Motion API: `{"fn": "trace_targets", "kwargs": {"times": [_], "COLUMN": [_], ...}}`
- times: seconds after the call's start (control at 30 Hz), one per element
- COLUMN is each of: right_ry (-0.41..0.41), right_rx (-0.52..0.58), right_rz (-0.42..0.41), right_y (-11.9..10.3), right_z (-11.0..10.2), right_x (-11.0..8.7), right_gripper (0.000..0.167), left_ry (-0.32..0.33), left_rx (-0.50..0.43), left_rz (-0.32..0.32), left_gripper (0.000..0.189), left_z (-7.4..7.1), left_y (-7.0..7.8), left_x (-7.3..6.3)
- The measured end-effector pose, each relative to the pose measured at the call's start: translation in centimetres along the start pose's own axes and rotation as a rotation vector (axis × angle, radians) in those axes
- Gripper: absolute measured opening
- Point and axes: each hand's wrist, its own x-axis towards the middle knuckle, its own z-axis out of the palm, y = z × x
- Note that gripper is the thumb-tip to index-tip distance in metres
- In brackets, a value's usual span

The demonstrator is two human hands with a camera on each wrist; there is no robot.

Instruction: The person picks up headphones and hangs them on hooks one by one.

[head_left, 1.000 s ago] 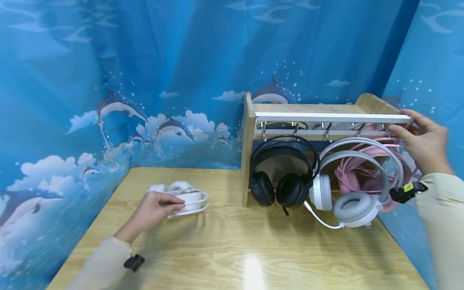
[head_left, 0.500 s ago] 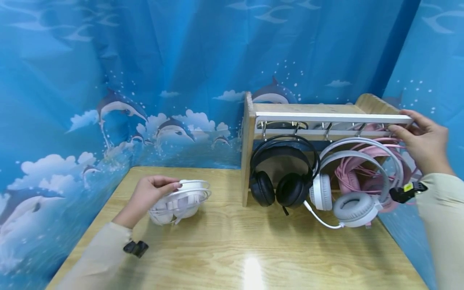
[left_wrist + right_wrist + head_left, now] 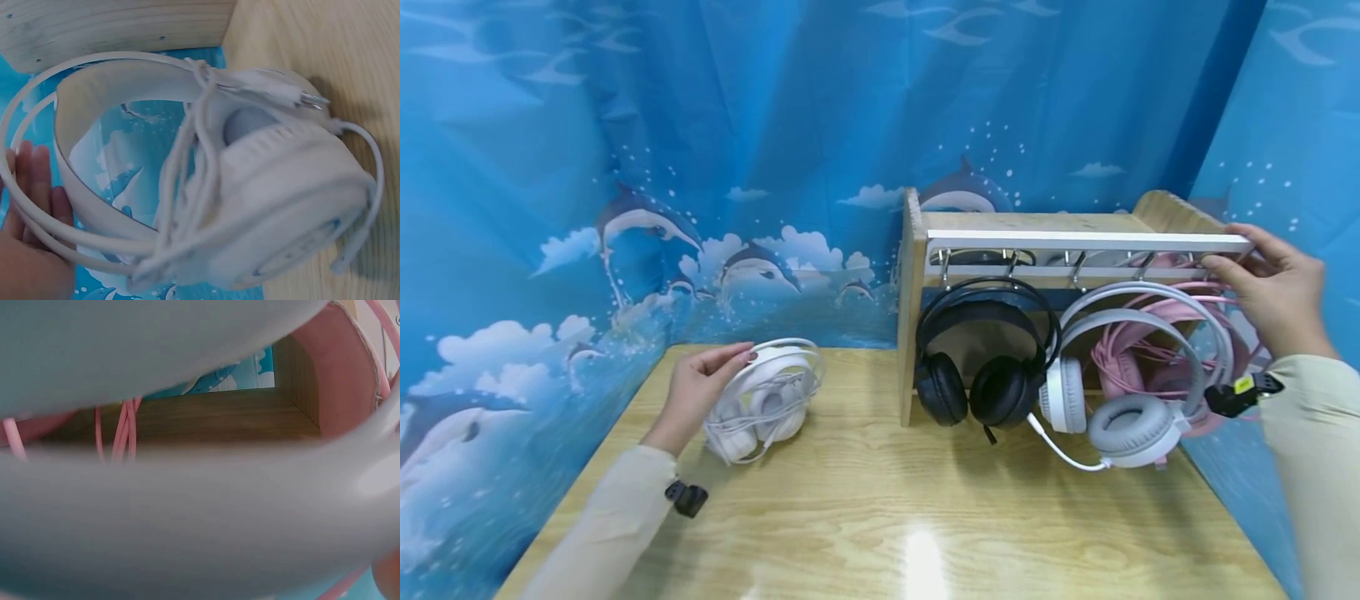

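At the table's left, my left hand [image 3: 696, 387] pinches the headband of a white headset [image 3: 786, 421] between thumb and fingers. The band is uppermost and the ear cups hang low, close over the tabletop. A bundled white cable [image 3: 203, 150] loops round the cups and band in the left wrist view. My right hand [image 3: 1285, 292] grips the right end of a wooden rack's front rail [image 3: 1090, 242]. Below that hand hangs a white-and-grey headset [image 3: 1131, 432], whose bands fill most of the right wrist view. Behind it hangs a pink headset [image 3: 1122, 377].
The wooden rack [image 3: 913, 317] stands on the right of the wood-grain table [image 3: 850, 517], with several metal hooks along its front. From its left hooks hangs a black headset [image 3: 946, 389]. A blue dolphin-print curtain [image 3: 775, 125] encloses the back and sides.
My left hand has moved up and slightly left, tilting the white headset from lying flat to band-up. The right hand still grips the rack, and the hanging headsets have not moved.
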Motion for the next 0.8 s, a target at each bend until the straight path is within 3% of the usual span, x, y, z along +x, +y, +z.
{"fn": "trace_targets", "kwargs": {"times": [0.2, 0.53, 0.8], "right_ry": [0.002, 0.005, 0.003], "right_rx": [-0.007, -0.001, -0.016], "right_rz": [0.009, 0.015, 0.008], "right_y": [-0.1, 0.2, 0.2], "right_z": [0.0, 0.0, 0.1], "right_x": [0.1, 0.1, 0.0], "right_gripper": [0.044, 0.044, 0.043], "left_ry": [-0.033, -0.070, 0.007], "left_rx": [-0.037, 0.140, 0.551], "left_rz": [0.103, 0.195, 0.291], "left_gripper": [0.037, 0.048, 0.042], "left_z": [0.1, 0.2, -0.5], "left_y": [-0.7, -1.0, 1.4], "left_x": [-0.4, -1.1, -2.2]}}
